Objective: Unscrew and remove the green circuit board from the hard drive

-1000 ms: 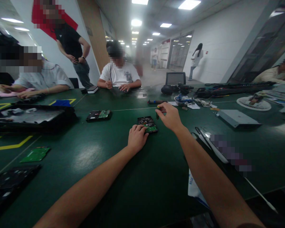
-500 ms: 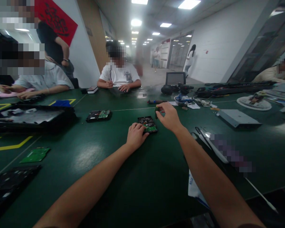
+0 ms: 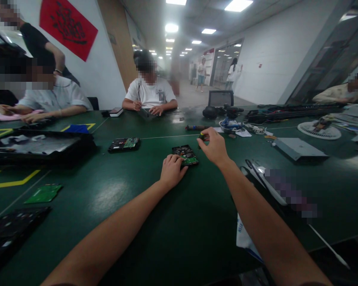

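A hard drive [image 3: 185,154] with a green circuit board lies on the dark green table in front of me. My left hand [image 3: 171,171] rests on its near left edge, fingers closed on the drive. Just right of the drive and above the table, my right hand [image 3: 214,147] pinches a small screwdriver [image 3: 201,136] with a green and yellow handle. The screwdriver's shaft and tip are too faint to make out. Another hard drive [image 3: 124,144] lies to the left, away from both hands.
Near left are a green circuit board [image 3: 44,193] and a black drive [image 3: 13,230]; behind them stands a black tray [image 3: 41,147]. At right are a grey metal box [image 3: 300,149] and a white fan grille [image 3: 319,130]. A person [image 3: 150,93] sits opposite.
My right hand has moved slightly right with the screwdriver, away from the drive. My left hand stays on the drive. People in the background have shifted.
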Available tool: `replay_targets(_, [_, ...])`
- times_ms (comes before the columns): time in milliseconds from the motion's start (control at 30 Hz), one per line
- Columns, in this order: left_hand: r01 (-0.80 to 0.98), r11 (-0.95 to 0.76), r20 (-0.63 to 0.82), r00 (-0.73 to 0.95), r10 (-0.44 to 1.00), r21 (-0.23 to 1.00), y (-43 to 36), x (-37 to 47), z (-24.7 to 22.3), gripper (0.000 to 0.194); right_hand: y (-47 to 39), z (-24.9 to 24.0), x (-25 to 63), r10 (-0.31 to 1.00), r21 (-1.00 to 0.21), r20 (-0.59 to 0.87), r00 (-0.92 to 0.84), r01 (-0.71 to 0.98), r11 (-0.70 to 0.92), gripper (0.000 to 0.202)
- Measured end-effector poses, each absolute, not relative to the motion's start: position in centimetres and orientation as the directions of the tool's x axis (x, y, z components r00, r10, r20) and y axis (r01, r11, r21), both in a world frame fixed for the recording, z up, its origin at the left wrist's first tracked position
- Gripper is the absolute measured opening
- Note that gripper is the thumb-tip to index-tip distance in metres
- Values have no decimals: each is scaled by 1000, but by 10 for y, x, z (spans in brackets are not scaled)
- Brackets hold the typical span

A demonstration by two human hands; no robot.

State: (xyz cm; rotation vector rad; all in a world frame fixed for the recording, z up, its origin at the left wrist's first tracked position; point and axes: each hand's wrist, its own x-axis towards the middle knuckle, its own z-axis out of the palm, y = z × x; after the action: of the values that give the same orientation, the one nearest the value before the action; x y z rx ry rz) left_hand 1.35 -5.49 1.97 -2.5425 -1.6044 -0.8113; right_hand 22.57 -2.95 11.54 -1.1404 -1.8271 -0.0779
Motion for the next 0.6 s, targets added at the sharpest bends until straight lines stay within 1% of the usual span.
replay_targets(200, [847, -462, 447, 318, 836, 263, -56, 13, 19, 37, -31, 118, 227, 643, -343, 746, -173, 727, 595, 12])
replay_targets(400, [848, -468, 438, 332, 836, 251, -56, 13, 21, 35, -32, 119, 226, 658, -383, 739, -141, 717, 583, 11])
replay_targets(600, [845, -479, 461, 335, 822, 238, -56, 12, 18, 34, -31, 117, 226, 628, -315, 759, -173, 746, 586, 16])
